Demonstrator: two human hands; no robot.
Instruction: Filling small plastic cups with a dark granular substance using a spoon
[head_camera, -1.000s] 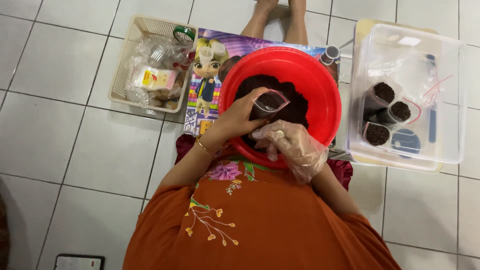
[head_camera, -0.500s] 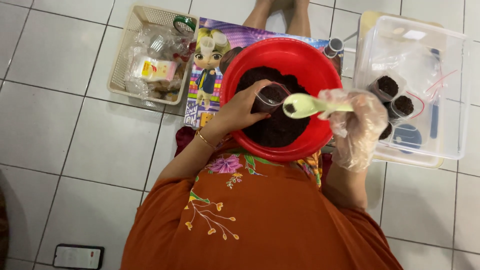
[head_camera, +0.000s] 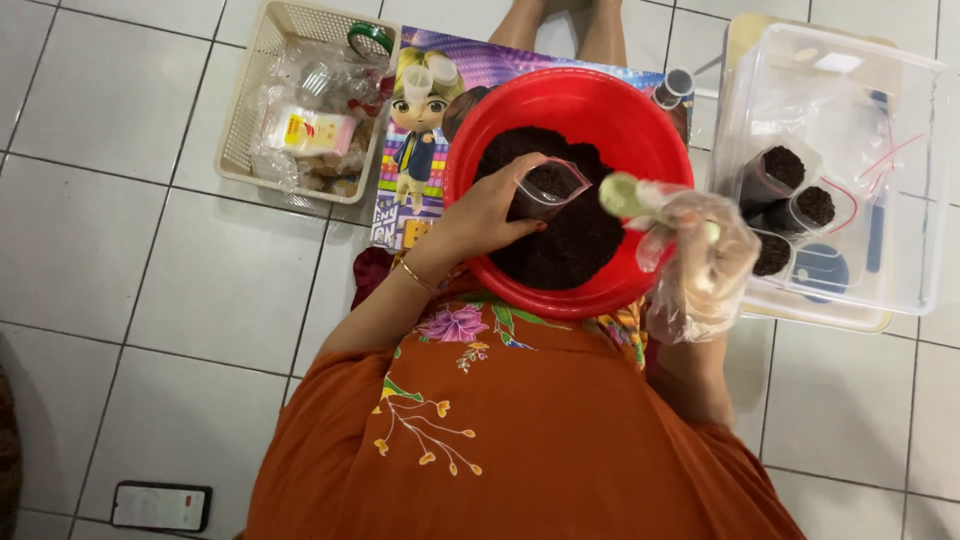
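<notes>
A red bowl (head_camera: 610, 100) full of dark soil sits on the floor in front of me. My left hand (head_camera: 490, 215) holds a small clear plastic bag (head_camera: 548, 187) open over the soil; some soil is inside it. My right hand (head_camera: 700, 262), in a loose clear plastic glove, grips a pale green spoon (head_camera: 625, 195) whose bowl points at the bag's mouth, close beside it.
A clear plastic box (head_camera: 850, 130) at the right holds several soil-filled bags. A cream basket (head_camera: 290, 60) with packets stands at the upper left, a colourful cartoon mat (head_camera: 420, 190) lies under the bowl, and a phone (head_camera: 160, 505) lies on the tiles at the lower left.
My right hand rose out of the bowl with the green spoon, swung out to the right, and now tips the spoon toward the bag. My left hand kept the bag in place.
</notes>
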